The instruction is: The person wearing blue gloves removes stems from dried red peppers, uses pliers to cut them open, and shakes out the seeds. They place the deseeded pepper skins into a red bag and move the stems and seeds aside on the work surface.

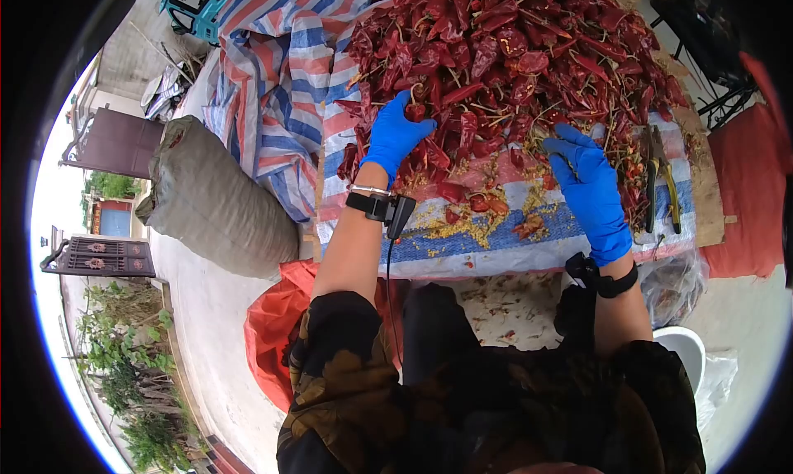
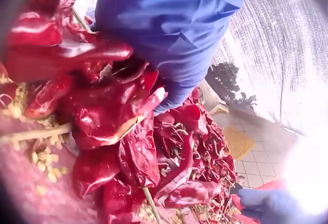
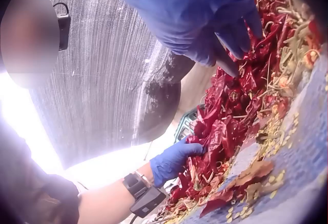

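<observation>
Dried red peppers [image 1: 496, 69] lie in a large heap. My blue-gloved left hand [image 1: 395, 135] reaches into the heap's near left edge, thumb and fingers spread apart around a pepper [image 1: 415, 110]. In the left wrist view its fingertips are hidden behind the glove [image 2: 164, 34] and peppers [image 2: 138, 157]. My right hand [image 1: 591, 189], also gloved in blue, is at the near right edge, its fingers loosely extended. The right wrist view shows those fingers over peppers and stems, with the right hand [image 3: 205, 19] holding nothing visible; contact is unclear.
Yellow seeds [image 1: 471, 230] and pepper scraps [image 1: 529, 226] lie on the striped sheet [image 1: 396, 255]. Yellow-and-black handled shears [image 1: 652, 185] rest right of my right hand. A full sack [image 1: 219, 197] stands left of the table, with a red bag [image 1: 268, 333] below.
</observation>
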Demonstrator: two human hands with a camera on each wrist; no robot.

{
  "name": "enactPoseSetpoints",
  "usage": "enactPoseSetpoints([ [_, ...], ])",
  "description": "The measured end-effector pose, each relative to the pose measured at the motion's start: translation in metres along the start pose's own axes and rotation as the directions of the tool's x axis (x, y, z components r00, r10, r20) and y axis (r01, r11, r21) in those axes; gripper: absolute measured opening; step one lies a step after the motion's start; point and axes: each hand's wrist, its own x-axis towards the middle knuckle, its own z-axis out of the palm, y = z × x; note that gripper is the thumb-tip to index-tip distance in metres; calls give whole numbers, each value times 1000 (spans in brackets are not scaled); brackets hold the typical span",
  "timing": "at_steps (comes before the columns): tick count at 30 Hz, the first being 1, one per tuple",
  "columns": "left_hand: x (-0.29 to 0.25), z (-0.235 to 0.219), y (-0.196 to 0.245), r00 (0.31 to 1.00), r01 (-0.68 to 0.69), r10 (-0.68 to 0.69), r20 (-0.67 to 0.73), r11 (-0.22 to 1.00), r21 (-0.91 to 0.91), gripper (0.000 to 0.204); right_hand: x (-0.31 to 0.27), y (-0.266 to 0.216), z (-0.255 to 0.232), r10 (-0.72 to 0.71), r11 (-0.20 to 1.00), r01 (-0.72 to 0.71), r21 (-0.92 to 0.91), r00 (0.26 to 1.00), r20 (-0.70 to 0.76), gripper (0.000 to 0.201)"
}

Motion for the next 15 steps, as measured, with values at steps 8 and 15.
enactPoseSetpoints([
  [8, -54, -3, 18, 977, -135, 130, 169, 991, 17, 63, 14, 5, -5, 50, 998, -51, -19, 996, -72, 24],
  [15, -31, -28, 62, 946, -322, 322, -29, 947, 3, 70, 25, 22, -9, 32, 962, -76, -263, 985, -168, 29],
])
